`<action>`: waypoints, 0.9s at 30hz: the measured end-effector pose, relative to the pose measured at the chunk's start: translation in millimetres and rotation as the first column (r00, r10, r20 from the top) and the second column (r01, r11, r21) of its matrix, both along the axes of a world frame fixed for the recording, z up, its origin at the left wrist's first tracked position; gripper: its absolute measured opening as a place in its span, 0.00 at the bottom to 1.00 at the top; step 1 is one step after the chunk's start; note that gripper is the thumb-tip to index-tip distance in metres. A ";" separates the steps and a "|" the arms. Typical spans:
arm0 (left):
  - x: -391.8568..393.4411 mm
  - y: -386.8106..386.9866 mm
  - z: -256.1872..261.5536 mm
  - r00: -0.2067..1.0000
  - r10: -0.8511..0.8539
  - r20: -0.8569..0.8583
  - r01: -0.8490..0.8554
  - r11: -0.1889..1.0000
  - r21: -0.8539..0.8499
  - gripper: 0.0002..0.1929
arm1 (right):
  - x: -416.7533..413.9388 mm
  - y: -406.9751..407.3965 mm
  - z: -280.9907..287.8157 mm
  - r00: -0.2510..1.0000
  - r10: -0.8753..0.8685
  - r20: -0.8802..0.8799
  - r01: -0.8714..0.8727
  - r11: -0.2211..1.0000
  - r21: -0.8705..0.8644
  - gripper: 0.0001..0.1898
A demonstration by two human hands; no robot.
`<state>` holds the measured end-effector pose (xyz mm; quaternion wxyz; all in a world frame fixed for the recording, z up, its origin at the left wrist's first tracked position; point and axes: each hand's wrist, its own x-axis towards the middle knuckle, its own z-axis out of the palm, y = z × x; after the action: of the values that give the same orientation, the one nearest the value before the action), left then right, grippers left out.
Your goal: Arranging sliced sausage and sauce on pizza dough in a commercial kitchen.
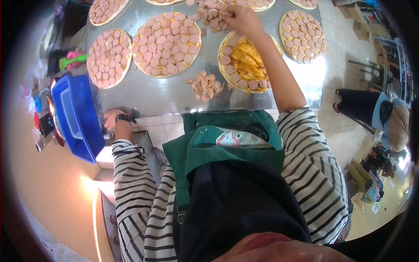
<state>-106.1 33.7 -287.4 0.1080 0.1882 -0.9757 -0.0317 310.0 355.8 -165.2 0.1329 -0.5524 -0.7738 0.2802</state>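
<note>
My right hand (242, 20) reaches over the steel table and touches a pile of sausage slices (212, 14) with its fingertips; whether a slice is pinched between them is hidden. Under my right forearm lies a round of dough with sauce (247, 60), its left and lower rim lined with slices and its middle bare of them. A smaller heap of slices (205, 85) sits to its left, near the table edge. My left hand (113, 118) is low at the table's left corner beside a blue plastic tub (77, 114), its fingers slightly spread and apparently holding nothing.
Dough rounds covered in slices lie at left (109, 59), left of centre (167, 44) and right (302, 36), with others cut off at the top. A green-handled utensil (73, 61) is beyond the tub. A person (363, 106) stands on the tiled floor at right.
</note>
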 end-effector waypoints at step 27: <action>12.5 31.9 26.1 0.988 0.114 -0.100 -0.072 0.931 0.358 0.22 | 29.7 6.0 17.2 0.468 -0.458 -0.756 -0.173 0.791 -0.587 0.12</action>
<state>-93.6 65.5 -261.3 0.1317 0.2483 -0.9359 -0.2122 339.7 361.8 -147.9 0.3524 -0.4091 -0.4139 0.7329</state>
